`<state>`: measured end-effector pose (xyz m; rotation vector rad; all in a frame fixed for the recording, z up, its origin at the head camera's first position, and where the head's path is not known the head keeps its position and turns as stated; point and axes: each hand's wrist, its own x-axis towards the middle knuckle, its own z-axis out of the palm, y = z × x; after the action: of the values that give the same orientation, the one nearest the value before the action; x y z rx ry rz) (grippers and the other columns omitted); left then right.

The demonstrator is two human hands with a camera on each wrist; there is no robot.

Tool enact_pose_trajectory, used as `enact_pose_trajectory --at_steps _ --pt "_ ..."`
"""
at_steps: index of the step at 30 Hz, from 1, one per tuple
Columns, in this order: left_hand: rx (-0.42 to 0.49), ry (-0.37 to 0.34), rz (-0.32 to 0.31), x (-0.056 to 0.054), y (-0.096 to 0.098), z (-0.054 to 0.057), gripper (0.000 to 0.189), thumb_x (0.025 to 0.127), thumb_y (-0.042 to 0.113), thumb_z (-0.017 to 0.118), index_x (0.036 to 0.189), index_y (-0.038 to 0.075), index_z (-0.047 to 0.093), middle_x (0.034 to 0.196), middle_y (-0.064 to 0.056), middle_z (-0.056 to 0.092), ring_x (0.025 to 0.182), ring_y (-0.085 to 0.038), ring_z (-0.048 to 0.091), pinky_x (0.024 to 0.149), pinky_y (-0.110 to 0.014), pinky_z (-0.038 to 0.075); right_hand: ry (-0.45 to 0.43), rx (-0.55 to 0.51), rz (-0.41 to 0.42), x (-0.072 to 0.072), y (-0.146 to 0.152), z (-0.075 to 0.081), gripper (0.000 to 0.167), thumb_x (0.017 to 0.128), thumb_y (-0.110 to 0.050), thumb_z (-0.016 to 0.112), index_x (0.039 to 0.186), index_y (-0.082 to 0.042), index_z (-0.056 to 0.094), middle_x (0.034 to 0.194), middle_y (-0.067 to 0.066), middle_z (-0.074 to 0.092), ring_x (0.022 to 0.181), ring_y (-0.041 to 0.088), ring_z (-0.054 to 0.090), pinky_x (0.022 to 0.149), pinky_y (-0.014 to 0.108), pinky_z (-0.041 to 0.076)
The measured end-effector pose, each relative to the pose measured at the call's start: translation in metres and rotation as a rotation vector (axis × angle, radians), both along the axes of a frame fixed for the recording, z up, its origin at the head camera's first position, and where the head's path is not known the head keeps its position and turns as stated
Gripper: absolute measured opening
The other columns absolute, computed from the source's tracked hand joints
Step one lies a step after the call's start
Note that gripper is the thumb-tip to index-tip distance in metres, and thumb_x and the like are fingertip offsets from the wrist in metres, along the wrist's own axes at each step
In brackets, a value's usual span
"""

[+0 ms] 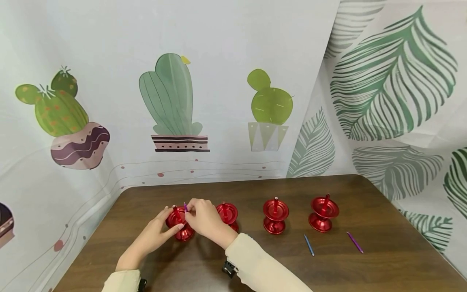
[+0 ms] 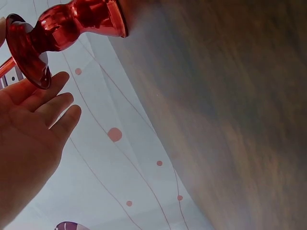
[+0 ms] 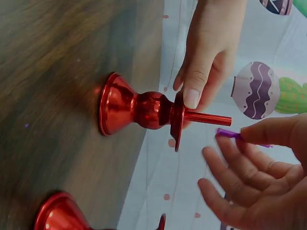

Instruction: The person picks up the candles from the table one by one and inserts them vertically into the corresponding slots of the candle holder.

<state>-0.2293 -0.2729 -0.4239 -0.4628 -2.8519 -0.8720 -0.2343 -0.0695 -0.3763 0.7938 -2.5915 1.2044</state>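
Observation:
My left hand (image 1: 155,233) grips the dish rim of the leftmost shiny red candle holder (image 3: 153,110), thumb on top and fingers around the far side. The holder stands upright on the brown table, and a narrow red tube rises from its dish. In the left wrist view the holder's foot and stem (image 2: 57,28) show beyond the fingers. My right hand (image 1: 206,219) pinches a thin purple candle (image 3: 228,133) between thumb and index finger. In the right wrist view the candle's lower end is close to the tube's tip, apart from it.
Three more red candle holders stand in a row to the right: one (image 1: 227,213) partly behind my right hand, another (image 1: 276,215) mid-table, and the last (image 1: 324,213) farther right. A blue candle (image 1: 309,245) and a purple one (image 1: 355,242) lie in front of them.

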Motion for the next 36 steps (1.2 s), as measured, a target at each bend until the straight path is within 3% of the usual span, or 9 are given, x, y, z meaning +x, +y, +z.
enact_pose_trajectory --at_steps 5,13,23,36 --pt "0.009 -0.005 -0.001 0.0 0.0 -0.001 0.073 0.09 0.042 0.065 0.137 -0.01 0.043 0.144 -0.035 0.034 0.132 -0.049 0.034 0.101 -0.063 0.034 -0.069 -0.114 0.0 -0.009 -0.008 0.002 0.005 0.085 -0.007 0.069 0.089 -0.006 0.066 0.078 0.001 0.069 0.066 0.002 0.058 0.059 0.015 0.048" --pt "0.002 0.004 0.013 0.0 0.0 -0.002 0.074 0.089 0.043 0.066 0.137 -0.009 0.044 0.143 -0.035 0.036 0.132 -0.049 0.035 0.102 -0.063 0.033 -0.022 -0.241 0.036 -0.015 -0.018 0.002 0.005 0.089 -0.01 0.069 0.093 -0.009 0.068 0.09 0.001 0.073 0.075 0.001 0.063 0.071 0.014 0.05" --pt "0.0 0.017 0.017 0.0 0.0 -0.003 0.073 0.09 0.042 0.065 0.136 -0.01 0.045 0.142 -0.036 0.035 0.13 -0.05 0.037 0.101 -0.063 0.034 0.048 -0.261 0.036 -0.024 -0.025 -0.006 0.006 0.09 -0.014 0.068 0.096 -0.012 0.069 0.092 -0.003 0.073 0.083 0.002 0.064 0.08 0.017 0.05" --pt "0.009 0.02 0.006 0.0 0.0 -0.002 0.072 0.09 0.041 0.065 0.136 -0.01 0.045 0.142 -0.037 0.035 0.13 -0.05 0.037 0.101 -0.063 0.034 0.115 -0.167 0.047 -0.027 -0.026 -0.008 0.005 0.091 -0.015 0.067 0.096 -0.013 0.068 0.093 -0.004 0.073 0.086 0.002 0.065 0.082 0.016 0.05"
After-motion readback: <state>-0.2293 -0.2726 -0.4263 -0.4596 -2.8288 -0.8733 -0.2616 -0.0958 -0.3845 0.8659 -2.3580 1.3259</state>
